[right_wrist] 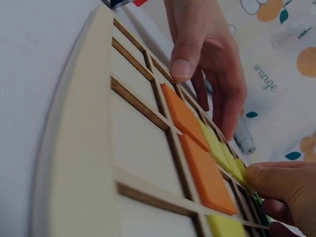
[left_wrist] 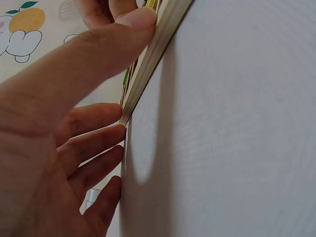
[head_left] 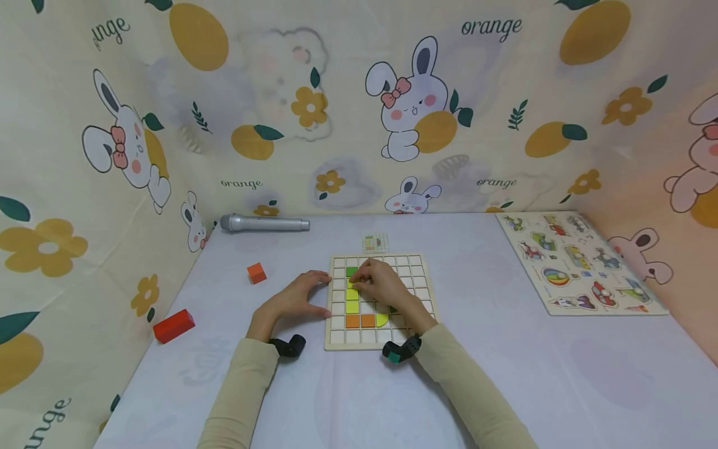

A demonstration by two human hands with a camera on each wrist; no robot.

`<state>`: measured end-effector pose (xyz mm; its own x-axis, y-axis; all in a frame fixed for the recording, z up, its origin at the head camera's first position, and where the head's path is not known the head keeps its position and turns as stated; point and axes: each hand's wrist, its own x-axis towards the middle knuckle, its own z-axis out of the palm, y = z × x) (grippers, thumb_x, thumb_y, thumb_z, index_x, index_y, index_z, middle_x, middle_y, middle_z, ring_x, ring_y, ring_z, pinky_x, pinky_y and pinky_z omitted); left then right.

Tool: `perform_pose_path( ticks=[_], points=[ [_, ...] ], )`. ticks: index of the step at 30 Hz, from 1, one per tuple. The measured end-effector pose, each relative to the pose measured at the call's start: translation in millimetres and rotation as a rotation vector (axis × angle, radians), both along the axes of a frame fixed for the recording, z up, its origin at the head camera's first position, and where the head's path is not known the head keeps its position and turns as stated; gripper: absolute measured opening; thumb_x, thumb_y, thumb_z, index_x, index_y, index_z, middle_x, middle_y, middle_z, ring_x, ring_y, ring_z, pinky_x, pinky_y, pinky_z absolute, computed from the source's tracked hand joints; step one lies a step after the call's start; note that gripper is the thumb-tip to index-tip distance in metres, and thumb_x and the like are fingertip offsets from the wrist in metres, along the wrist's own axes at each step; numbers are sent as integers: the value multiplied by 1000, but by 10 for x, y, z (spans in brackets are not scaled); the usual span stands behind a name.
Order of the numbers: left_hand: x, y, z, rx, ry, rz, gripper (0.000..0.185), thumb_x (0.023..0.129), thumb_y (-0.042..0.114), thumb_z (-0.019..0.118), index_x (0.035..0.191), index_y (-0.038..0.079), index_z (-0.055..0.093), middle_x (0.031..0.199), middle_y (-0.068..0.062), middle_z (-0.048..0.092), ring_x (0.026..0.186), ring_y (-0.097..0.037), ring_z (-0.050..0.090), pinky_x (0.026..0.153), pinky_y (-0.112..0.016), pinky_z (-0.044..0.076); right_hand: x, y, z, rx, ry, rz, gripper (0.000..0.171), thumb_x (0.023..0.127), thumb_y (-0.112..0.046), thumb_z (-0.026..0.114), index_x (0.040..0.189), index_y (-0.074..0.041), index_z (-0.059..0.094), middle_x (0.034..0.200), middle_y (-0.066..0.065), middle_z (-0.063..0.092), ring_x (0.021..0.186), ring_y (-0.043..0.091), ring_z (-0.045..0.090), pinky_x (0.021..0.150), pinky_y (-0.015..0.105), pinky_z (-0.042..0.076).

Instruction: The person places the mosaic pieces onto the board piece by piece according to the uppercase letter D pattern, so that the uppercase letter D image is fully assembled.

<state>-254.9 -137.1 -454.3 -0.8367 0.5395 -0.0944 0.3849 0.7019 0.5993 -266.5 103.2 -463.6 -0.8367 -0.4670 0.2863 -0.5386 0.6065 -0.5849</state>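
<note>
A wooden grid board (head_left: pixel 336 345) lies in front of me with coloured tiles in its cells. My right hand (head_left: pixel 387 285) reaches over it, thumb and fingertips pinching a yellow tile (right_wrist: pixel 239 170) below the green tile (head_left: pixel 351 272). Another yellow tile (head_left: pixel 351 307) sits lower in that column. Orange tiles (head_left: pixel 367 321) fill two cells in a lower row, beside a rounded yellow tile (head_left: pixel 382 320). The right wrist partly covers another green piece. My left hand (head_left: pixel 290 298) rests at the board's left edge, thumb and fingers spread and touching its side.
Behind the board lies a small pattern card (head_left: pixel 375 242). A grey microphone (head_left: pixel 266 223) is at the back left, with an orange cube (head_left: pixel 257 273) and a red block (head_left: pixel 174 326) nearer. At right lies a picture puzzle board (head_left: pixel 578 268). Patterned cloth walls surround the table.
</note>
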Motion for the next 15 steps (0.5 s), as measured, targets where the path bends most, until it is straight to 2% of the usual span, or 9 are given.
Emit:
perform_pose_path(
  ticks=[6, 15],
  points=[
    [2, 1, -1, -5, -6, 2, 78, 71, 38, 80, 136, 11, 46, 146, -8, 37, 136, -27, 28, 112, -45, 24, 0, -18, -10, 7, -8, -16, 9, 84, -16, 70, 91, -14, 74, 89, -4, 61, 75, 8, 54, 63, 21, 47],
    [15, 20, -22, -2, -15, 16, 78, 70, 39, 79, 136, 13, 46, 146, -7, 36, 137, -26, 27, 113, -45, 23, -2, 210, 62, -68, 52, -35, 19, 87, -15, 66, 103, -7, 70, 95, 4, 64, 83, 15, 58, 69, 28, 52]
  ],
)
